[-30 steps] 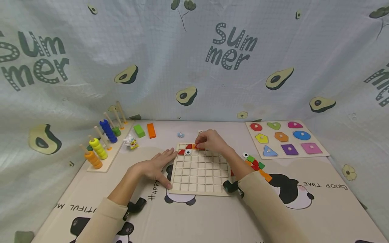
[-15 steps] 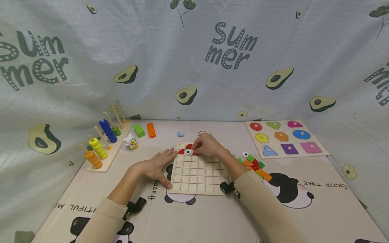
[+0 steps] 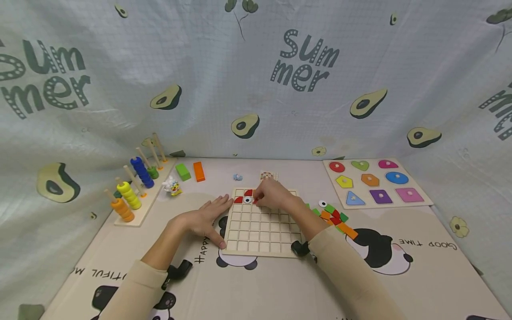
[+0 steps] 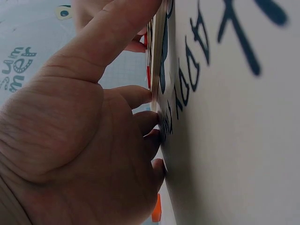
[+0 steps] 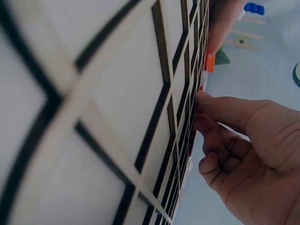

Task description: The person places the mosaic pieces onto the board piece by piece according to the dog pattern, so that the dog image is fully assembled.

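A wooden grid board lies on the table. Along its left edge rests my left hand, thumb and fingers spread; in the left wrist view the fingertips touch the board's side. My right hand is over the board's far rows, thumb and index finger pinching a red tile at the square right of an eye tile. Only a red sliver shows between the fingertips in the right wrist view. Other red quarter-round tiles sit beside and behind the eye tile. My right hand hides part of the far row.
Loose red, green and orange tiles lie right of the board. A knobbed shape puzzle is at the back right. Back left are a peg stacker, a small figurine, a green block and an orange block. A patterned card lies behind the board.
My right hand has shifted a little left and nearer, from the far row to the square beside the eye tile, then stayed nearly still. My left hand has not moved.
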Action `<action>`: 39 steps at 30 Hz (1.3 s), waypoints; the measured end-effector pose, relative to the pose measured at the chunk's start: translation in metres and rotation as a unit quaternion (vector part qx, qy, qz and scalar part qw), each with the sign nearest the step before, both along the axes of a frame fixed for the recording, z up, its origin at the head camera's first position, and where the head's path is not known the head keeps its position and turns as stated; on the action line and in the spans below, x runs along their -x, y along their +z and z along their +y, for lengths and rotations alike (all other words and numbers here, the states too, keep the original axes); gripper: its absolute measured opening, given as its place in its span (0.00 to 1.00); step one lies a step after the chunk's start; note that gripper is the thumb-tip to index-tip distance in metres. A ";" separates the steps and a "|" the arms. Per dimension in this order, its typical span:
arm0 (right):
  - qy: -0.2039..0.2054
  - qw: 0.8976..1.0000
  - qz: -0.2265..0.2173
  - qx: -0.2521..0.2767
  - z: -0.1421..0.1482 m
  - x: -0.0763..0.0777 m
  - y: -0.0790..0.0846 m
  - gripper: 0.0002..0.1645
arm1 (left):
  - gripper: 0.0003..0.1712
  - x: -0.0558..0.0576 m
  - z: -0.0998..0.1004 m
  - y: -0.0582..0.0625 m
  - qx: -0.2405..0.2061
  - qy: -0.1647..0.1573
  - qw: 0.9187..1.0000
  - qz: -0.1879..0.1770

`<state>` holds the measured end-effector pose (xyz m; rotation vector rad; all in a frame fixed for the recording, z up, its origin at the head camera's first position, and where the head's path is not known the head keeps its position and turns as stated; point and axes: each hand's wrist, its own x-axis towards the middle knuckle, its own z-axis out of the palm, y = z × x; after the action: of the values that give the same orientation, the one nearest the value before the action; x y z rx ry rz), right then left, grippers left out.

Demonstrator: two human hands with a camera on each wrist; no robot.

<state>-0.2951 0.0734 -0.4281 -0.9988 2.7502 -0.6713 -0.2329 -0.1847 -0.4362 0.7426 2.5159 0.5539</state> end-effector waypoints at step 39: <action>-0.153 0.977 -0.146 0.001 0.190 -0.014 0.009 0.11 | 0.77 -0.001 0.000 -0.005 0.005 0.014 1.000 0.000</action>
<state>-0.2813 0.2636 -0.4194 -0.4333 2.6573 -0.7906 -0.2322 -0.1845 -0.4409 0.7054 2.5313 0.5492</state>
